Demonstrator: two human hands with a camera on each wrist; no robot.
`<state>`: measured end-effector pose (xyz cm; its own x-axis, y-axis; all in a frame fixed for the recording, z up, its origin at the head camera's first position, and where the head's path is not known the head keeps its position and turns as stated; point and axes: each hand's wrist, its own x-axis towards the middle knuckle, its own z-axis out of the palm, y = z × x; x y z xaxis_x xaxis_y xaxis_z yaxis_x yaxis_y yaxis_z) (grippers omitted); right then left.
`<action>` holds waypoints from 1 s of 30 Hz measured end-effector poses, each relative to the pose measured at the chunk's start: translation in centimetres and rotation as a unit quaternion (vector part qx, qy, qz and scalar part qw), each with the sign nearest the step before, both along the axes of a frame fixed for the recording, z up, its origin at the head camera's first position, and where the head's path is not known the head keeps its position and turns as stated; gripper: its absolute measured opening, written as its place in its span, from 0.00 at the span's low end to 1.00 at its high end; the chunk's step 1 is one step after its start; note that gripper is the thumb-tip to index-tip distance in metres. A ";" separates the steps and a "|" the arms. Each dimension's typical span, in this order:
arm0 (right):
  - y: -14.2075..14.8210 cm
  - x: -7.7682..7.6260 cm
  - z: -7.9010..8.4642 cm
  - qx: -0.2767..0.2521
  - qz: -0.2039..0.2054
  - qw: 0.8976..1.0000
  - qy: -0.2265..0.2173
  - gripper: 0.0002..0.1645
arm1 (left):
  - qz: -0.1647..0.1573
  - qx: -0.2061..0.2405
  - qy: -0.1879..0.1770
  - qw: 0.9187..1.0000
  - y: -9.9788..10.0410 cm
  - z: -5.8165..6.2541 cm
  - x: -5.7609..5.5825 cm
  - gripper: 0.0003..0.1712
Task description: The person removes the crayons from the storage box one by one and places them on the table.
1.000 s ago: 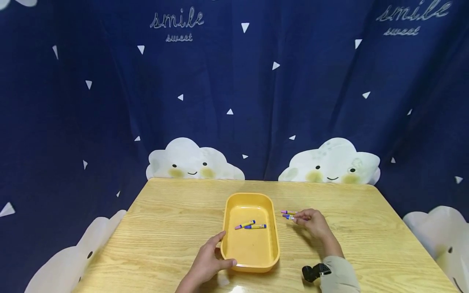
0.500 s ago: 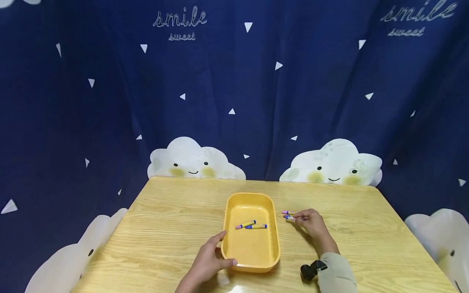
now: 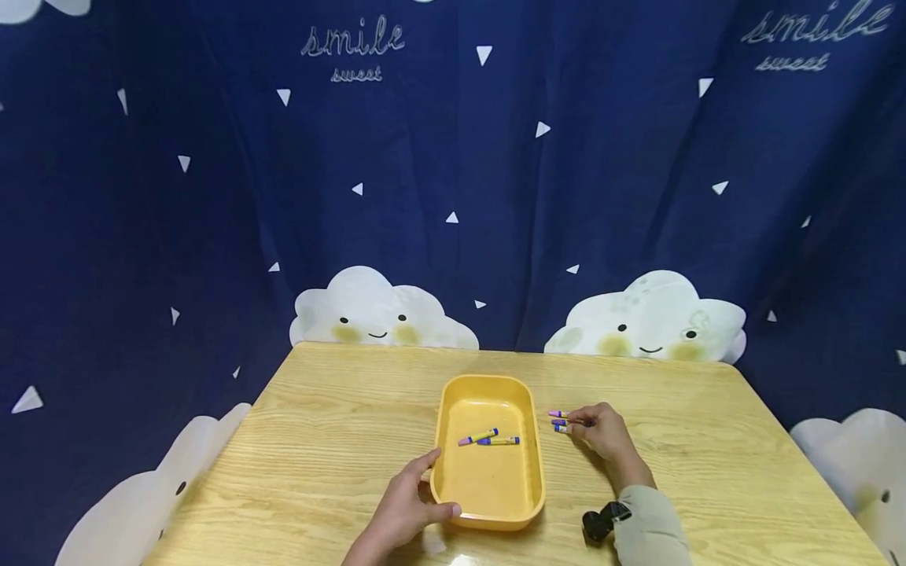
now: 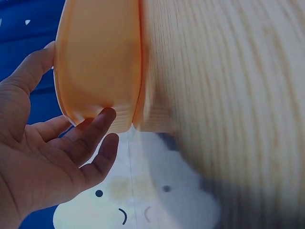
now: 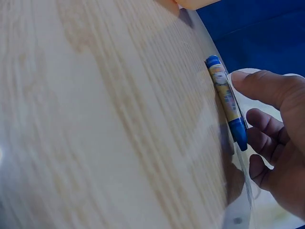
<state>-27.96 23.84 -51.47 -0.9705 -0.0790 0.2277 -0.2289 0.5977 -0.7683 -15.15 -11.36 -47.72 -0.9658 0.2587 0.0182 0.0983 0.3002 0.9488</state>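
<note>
My left hand [image 3: 405, 503] grips the near left corner of a yellow-orange plastic tray [image 3: 488, 523], forefinger and thumb at its rim. In the left wrist view other fingertips lie against the tray's outer wall. A pink-tipped crayon [image 3: 480, 436] and a blue crayon [image 3: 504, 441] lie crossed inside the tray. Right of it, my right hand [image 3: 602, 431] pinches a blue crayon [image 5: 226, 98] low at the tabletop, its wrapper yellow. A pink crayon [image 3: 558, 413] and a purple crayon [image 3: 558, 422] lie alongside, their other ends hidden behind the fingers.
The wooden table [image 3: 340, 417] ends at a navy curtain [image 3: 453, 157] printed with white triangles and clouds. A black strap device [image 3: 602, 523] sits on the right wrist, beside a beige sleeve [image 3: 650, 523].
The blue crayon at my right hand has shifted toward me, from overlapping the purple one to lying on its near side. My left hand keeps its place on the tray.
</note>
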 end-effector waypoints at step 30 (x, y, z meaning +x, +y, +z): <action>-3.1 2.9 7.7 -0.051 0.114 0.986 -0.114 0.22 | -0.004 -0.016 0.005 1.000 0.0 0.0 0.1 0.53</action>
<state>-25.11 20.69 -43.80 -0.9573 -0.2881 0.0241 -0.1627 0.4682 -0.8685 -15.05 -11.35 -47.72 -0.9637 0.2661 0.0201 0.1104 0.3289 0.9379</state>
